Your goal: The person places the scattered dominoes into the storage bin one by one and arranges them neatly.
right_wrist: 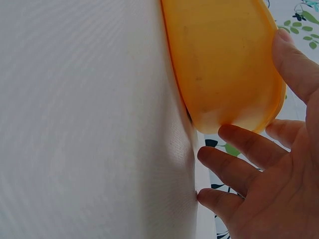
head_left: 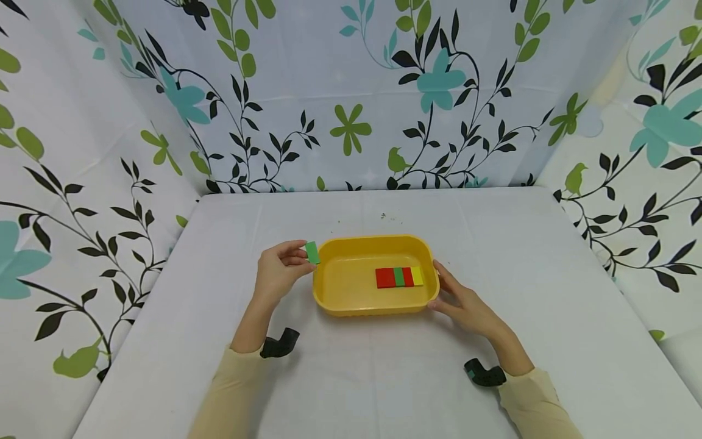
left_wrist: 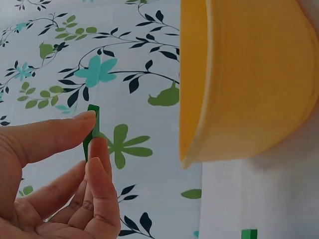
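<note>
A small flat green block point(head_left: 312, 252) is pinched between thumb and fingers of my left hand point(head_left: 278, 271), upright at the tray's left rim. The left wrist view shows the green block point(left_wrist: 94, 127) edge-on, apart from the tray wall. On the table stands a yellow oval tray point(head_left: 345, 308). Inside it, to the right, lie a red block point(head_left: 386, 278), a narrow green block point(head_left: 399, 277), another red block point(head_left: 408, 277) and a yellow block point(head_left: 417, 276), side by side in a row. My right hand point(head_left: 463, 305) holds the tray's right end with thumb and fingers.
A white cloth covers the table point(head_left: 362, 378). Leaf-patterned curtains point(head_left: 351, 91) stand behind and at both sides. Dark wrist mounts point(head_left: 280, 343) sit on both forearms. A small green thing point(left_wrist: 249, 234) shows at the left wrist view's bottom edge; I cannot tell what.
</note>
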Demonstrator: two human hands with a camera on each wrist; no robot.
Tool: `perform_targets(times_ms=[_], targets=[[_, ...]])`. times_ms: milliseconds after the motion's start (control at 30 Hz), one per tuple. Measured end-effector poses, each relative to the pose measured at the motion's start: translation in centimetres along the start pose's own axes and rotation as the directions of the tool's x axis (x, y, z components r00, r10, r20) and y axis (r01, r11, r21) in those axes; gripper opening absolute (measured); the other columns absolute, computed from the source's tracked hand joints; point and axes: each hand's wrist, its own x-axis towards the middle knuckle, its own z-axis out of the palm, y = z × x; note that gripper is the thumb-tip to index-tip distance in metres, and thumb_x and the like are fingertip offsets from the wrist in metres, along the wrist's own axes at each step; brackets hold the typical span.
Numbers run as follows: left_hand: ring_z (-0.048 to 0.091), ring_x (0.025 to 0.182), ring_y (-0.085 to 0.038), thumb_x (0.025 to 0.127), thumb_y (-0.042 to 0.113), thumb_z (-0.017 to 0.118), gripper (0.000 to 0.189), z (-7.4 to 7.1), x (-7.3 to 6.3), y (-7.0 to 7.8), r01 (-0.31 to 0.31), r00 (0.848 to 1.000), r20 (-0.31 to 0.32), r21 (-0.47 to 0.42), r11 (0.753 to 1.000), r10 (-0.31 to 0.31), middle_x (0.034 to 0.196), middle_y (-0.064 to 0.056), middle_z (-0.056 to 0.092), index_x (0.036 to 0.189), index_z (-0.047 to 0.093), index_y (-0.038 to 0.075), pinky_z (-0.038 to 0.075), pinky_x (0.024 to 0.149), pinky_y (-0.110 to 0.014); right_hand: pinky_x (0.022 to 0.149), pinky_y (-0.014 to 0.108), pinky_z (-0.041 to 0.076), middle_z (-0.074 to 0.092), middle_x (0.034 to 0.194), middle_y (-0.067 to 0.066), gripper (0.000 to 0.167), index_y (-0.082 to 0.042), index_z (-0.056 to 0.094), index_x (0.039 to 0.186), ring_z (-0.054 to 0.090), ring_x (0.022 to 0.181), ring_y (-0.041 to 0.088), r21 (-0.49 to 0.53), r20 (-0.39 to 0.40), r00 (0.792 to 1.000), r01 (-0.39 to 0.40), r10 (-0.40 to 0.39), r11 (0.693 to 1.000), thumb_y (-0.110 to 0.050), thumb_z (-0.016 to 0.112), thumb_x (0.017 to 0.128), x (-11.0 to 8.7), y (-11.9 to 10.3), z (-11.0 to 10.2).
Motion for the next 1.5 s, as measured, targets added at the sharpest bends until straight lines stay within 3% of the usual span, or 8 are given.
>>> perform_targets(times_ms=[200,533,733,867,1167,1500], targets=[[0.066,0.083,-0.016,0.077,0.000,0.079,0.050,2.3,0.4,0.6,0.028,0.998,0.051,0.025,0.999,-0.029,0.103,-0.015,0.066,0.124,0.064,0.002,0.057,0.077,-0.022,0.108,0.065,0.029,0.027,0.158,0.020,0.087,-0.023,0.010,0.159,0.039,0.138,0.045,0.000,0.002,1.000,0.000,0.000,1.000,-0.028,0.067,0.092,0.0,0.0,0.0],[0.068,0.084,-0.018,0.076,0.004,0.081,0.049,6.0,1.4,1.3,0.069,0.989,0.130,0.061,0.996,-0.076,0.102,-0.012,0.069,0.123,0.066,0.004,0.058,0.079,-0.029,0.107,0.066,0.029,0.026,0.159,0.020,0.086,-0.022,0.011,0.159,0.039,0.138,0.045,0.004,0.002,1.000,0.000,0.000,1.000,-0.027,0.066,0.093,0.0,-0.1,0.0],[0.066,0.077,-0.017,0.074,0.002,0.082,0.048,8.1,2.1,1.4,0.038,0.986,0.160,0.086,0.996,-0.052,0.094,-0.012,0.069,0.120,0.067,0.003,0.057,0.075,-0.027,0.107,0.066,0.029,0.027,0.159,0.020,0.086,-0.023,0.011,0.159,0.039,0.138,0.045,-0.002,0.000,1.000,-0.005,0.005,1.000,-0.028,0.066,0.093,0.0,0.0,0.0],[0.064,0.074,-0.018,0.074,0.002,0.082,0.045,9.4,2.1,1.4,0.012,0.987,0.157,0.159,0.987,-0.037,0.088,-0.010,0.071,0.117,0.069,0.004,0.055,0.072,-0.027,0.108,0.067,0.027,0.028,0.158,0.020,0.086,-0.024,0.011,0.159,0.039,0.138,0.045,-0.002,0.002,1.000,-0.010,0.010,1.000,-0.029,0.066,0.093,0.0,0.0,0.0],[0.060,0.075,-0.020,0.073,0.000,0.081,0.044,11.3,2.1,0.7,0.068,0.981,0.158,0.256,0.964,-0.111,0.085,-0.008,0.069,0.116,0.070,0.005,0.052,0.069,-0.028,0.108,0.067,0.027,0.028,0.158,0.020,0.087,-0.022,0.010,0.159,0.039,0.138,0.044,-0.005,0.002,1.000,-0.010,0.010,1.000,-0.029,0.066,0.093,-0.1,-0.2,0.0],[0.055,0.073,-0.020,0.068,-0.005,0.082,0.049,12.3,2.4,-0.5,0.113,0.972,0.164,0.315,0.942,-0.171,0.084,-0.009,0.067,0.114,0.070,0.002,0.043,0.058,-0.023,0.108,0.067,0.027,0.029,0.158,0.021,0.086,-0.023,0.010,0.159,0.038,0.138,0.045,0.007,0.005,1.000,-0.007,0.007,1.000,-0.028,0.066,0.093,-0.1,-0.2,0.0]])
